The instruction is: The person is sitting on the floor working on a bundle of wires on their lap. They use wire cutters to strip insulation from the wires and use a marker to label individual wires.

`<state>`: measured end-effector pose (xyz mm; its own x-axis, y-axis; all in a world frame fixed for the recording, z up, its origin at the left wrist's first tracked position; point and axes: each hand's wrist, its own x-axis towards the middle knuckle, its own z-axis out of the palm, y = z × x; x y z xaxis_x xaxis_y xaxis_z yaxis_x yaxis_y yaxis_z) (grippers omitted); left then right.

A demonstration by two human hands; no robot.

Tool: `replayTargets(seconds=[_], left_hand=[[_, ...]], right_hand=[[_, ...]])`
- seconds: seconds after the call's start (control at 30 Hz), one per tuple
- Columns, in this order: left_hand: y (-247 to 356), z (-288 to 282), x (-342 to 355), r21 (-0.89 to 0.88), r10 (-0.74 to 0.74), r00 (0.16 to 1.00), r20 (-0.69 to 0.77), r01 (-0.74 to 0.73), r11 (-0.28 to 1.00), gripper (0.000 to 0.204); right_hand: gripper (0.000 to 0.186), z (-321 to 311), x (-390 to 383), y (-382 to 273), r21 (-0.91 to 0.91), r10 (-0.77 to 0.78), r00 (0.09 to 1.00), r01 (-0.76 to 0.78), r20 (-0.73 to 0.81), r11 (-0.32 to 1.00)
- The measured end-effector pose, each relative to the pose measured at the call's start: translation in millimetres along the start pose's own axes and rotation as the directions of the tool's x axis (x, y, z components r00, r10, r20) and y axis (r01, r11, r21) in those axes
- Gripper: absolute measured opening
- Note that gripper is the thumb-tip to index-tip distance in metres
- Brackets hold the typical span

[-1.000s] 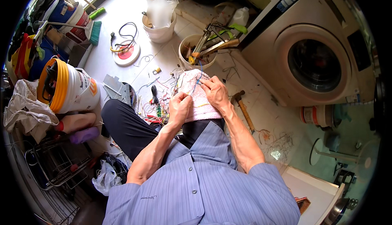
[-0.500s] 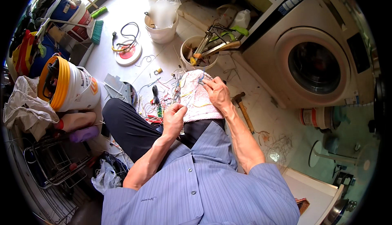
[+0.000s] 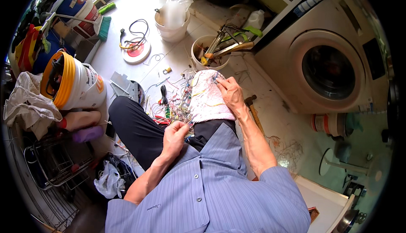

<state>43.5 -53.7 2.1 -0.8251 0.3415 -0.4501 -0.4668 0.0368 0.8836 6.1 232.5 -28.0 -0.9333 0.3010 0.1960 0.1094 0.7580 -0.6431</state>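
A pink towel (image 3: 205,104) covers my right knee, with thin blue and yellow wires lying on it. My right hand (image 3: 232,95) is closed on a blue wire (image 3: 216,76) near the towel's top. Lower and to the left, my left hand (image 3: 172,139) is closed beside the towel; whatever its fingertips hold is too small to make out. Tangled coloured wires (image 3: 179,106) lie just beyond it on the floor, with a black cord bundle (image 3: 163,94) among them.
A bucket of tools (image 3: 198,57) and a white bucket (image 3: 169,32) stand ahead. The washing machine (image 3: 287,81) is at right, a hammer (image 3: 254,117) near it. At left are a yellow-rimmed bucket (image 3: 91,91) and a wire rack (image 3: 55,161). A coiled cord (image 3: 137,43) lies farther off.
My left hand has moved down and left, away from the towel and toward my lap, still closed. My right hand stays on the blue wire, its position in view slightly shifted.
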Motion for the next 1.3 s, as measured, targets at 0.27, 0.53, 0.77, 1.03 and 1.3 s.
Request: replayTargets(seconds=[0.27, 0.53, 0.77, 1.03, 1.3], left_hand=[[62.7, -27.5, -3.1, -0.446, 0.114, 0.987, -0.11, -0.152, 0.882, 0.013], [96.8, -19.5, 55.1, -0.414, 0.148, 0.989, 0.015, -0.129, 0.901, 0.012], [94.2, 40.7, 147.9, -0.045, -0.044, 0.999, -0.007, 0.044, 0.998, 0.014], [102.4, 96.7, 196.2, 0.843, 0.238, 0.97, 0.053, -0.171, 0.51, 0.029], [97.4, 103.2, 198.0, 0.891, 0.361, 0.872, 0.33, -0.414, 0.186, 0.018]], right_hand=[[0.023, 1.4, 0.0, -5.9, -0.032, -0.053, 0.999, 0.053, 0.001, 0.998], [0.023, -9.4, -0.7, -10.4, -0.119, -0.179, 0.984, 0.179, 0.012, 0.977], [0.021, -22.5, -2.4, -35.2, -0.173, -0.239, 0.97, 0.242, 0.037, 0.955], [0.021, -20.6, -5.3, -39.0, -0.21, -0.255, 0.967, 0.255, 0.028, 0.944], [0.02, -20.6, -4.7, -36.4, -0.265, -0.328, 0.945, 0.321, 0.019, 0.91]])
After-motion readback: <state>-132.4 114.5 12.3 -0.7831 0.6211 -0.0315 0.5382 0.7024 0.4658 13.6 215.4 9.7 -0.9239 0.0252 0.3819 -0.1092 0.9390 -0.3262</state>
